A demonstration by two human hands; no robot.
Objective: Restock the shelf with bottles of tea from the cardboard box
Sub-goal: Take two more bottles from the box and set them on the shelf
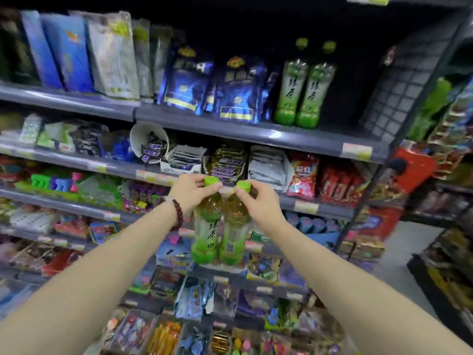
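I hold two green tea bottles side by side in the air in front of the shelves. My left hand (190, 192) grips the neck of the left bottle (206, 231) just under its green cap. My right hand (258, 203) pinches the neck of the right bottle (234, 235) the same way. Both hang upright and touch each other. On the upper shelf (256, 134) two more green tea bottles (303, 90) stand at the right, with dark free room to their right. No cardboard box is in view.
Blue snack bags (212, 90) stand left of the shelved bottles. Lower shelves hold chocolate bars (226, 162), candy bags (304, 176) and small toys. A wire grid panel (401, 85) closes the shelf's right end. An aisle floor (407, 249) and another rack lie to the right.
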